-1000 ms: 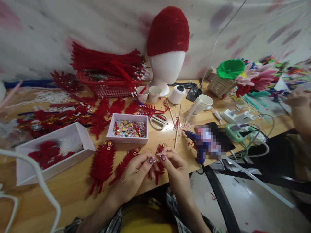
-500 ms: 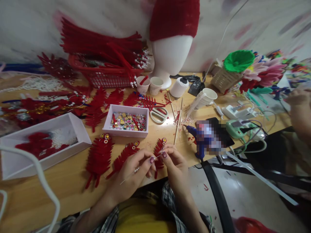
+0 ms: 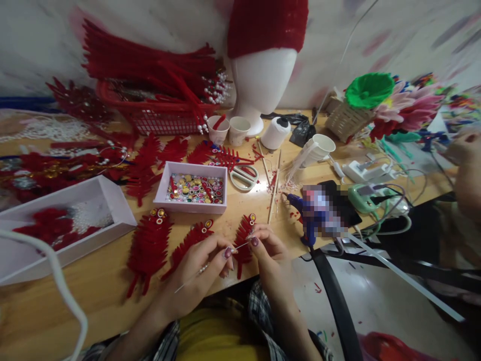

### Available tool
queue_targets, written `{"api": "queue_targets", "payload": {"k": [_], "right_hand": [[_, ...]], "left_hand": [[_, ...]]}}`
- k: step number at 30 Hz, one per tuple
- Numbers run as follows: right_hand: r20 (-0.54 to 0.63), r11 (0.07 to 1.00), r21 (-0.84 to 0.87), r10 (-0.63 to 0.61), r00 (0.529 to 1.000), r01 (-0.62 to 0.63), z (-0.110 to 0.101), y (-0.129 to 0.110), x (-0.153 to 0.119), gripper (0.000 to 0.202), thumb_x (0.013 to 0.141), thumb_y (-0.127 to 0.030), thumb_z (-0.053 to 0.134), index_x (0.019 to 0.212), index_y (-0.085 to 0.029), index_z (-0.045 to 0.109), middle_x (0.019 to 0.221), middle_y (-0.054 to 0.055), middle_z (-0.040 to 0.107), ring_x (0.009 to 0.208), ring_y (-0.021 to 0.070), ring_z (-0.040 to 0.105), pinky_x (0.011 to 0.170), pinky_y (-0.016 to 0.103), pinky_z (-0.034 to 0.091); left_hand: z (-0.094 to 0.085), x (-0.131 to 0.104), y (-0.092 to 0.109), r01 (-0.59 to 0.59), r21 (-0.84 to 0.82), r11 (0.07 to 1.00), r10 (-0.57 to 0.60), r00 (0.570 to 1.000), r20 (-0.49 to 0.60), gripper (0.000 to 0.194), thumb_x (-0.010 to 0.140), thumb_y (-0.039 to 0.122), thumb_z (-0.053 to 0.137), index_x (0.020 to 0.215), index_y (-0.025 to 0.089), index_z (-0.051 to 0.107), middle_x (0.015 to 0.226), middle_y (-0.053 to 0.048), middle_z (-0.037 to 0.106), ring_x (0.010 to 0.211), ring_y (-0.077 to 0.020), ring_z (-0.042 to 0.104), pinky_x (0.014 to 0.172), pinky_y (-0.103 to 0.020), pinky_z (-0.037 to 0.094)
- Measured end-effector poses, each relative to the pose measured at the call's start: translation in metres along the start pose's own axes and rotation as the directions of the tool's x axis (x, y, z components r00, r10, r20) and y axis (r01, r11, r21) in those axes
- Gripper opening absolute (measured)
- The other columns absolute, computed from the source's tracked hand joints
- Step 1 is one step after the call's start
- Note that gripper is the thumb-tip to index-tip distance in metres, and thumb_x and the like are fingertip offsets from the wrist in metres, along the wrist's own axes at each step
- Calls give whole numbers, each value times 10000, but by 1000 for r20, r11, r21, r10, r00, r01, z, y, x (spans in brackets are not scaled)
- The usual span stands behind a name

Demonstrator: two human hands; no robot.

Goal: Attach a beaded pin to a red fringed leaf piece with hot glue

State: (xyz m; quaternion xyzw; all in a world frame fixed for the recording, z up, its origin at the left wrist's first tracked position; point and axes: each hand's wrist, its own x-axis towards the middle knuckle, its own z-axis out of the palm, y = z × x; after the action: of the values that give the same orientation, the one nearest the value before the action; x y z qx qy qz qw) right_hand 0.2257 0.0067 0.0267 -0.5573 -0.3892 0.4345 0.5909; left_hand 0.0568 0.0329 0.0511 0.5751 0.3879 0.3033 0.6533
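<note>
A thin pale wire runs between my two hands, in front of the table's near edge. My left hand pinches it between thumb and fingers; the wire's tail sticks out behind this hand, and a few small pearl beads show on it. At the other end, my right hand grips the wire between thumb and forefinger; its very tip is hidden. Just behind my fingers lies a red fuzzy feather-shaped piece with gems at its top. Two similar pieces lie to the left, the larger red piece farthest out.
A white box of gems and beads stands ahead, with scissors beside it. At left is a larger white box. A blue glue gun lies at right near power strips and cables. A white cable crosses the left foreground.
My left hand has moved slightly left, away from the right one, so a longer stretch of wire shows between them. The right hand keeps its pinch. The view has shifted slightly.
</note>
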Motion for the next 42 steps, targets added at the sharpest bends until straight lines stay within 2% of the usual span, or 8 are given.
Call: {"api": "queue_targets", "payload": {"k": [18,21,24,27,31,33,37,42], "right_hand": [[38,999,-8,-51,998,52,-8,4,8,154,891,-341,655,791,-237,709,895,9,594,852,152,567,785,277,452],[-42,989,-107,-107,993,102,-11,3,7,237,966,-348,524,843,-231,690,875,14,592,797,154,561,755,297,455],[-113,909,-346,-285,952,231,-18,0,1,172,968,-276,507,883,-235,650,847,10,591,799,164,563,752,306,458],[27,721,-620,-376,926,311,-22,-2,-8,89,915,-253,588,983,-236,642,938,42,593,877,196,587,776,333,489],[230,510,-805,-202,952,302,-13,1,-23,485,793,-368,741,1231,-225,594,1165,128,546,1003,280,576,843,435,522],[274,448,-840,-134,952,305,-8,4,-28,508,788,-377,743,1248,-226,590,1189,141,536,1034,309,557,860,482,514],[330,434,-838,-82,940,332,-10,4,-29,345,883,-269,626,1223,-218,600,1193,135,551,1048,287,543,880,466,500],[451,417,-799,-58,890,432,-29,-10,-21,302,893,-178,583,1188,-229,618,1211,105,592,1089,283,514,916,467,455]], "left_hand": [[6,5,-4,43,-73,996,-43,999,1,247,994,400,463,883,216,586,752,43,597,706,-107,563,680,-224,451],[7,5,-4,44,-91,995,-44,999,-1,254,990,406,469,876,212,586,747,39,592,695,-110,558,667,-226,453],[7,4,-5,44,-100,994,-47,998,-31,245,988,400,478,877,211,588,735,38,591,688,-109,558,666,-223,455],[7,3,-7,38,-105,994,-48,994,-93,228,980,396,494,891,212,595,722,41,594,677,-106,564,658,-215,457],[7,0,-7,50,-110,993,-67,987,-148,227,964,399,513,872,209,596,718,37,602,663,-110,573,659,-219,473],[9,-2,-6,76,-118,990,-98,976,-193,211,955,393,524,875,211,597,704,40,602,649,-113,571,655,-223,478],[14,-5,-2,93,-104,990,-120,949,-291,195,942,359,531,835,211,598,681,42,590,630,-114,559,650,-228,471],[13,-3,-11,98,-62,993,-110,965,-238,216,942,388,522,853,211,607,693,35,602,633,-118,564,633,-227,473]]}}
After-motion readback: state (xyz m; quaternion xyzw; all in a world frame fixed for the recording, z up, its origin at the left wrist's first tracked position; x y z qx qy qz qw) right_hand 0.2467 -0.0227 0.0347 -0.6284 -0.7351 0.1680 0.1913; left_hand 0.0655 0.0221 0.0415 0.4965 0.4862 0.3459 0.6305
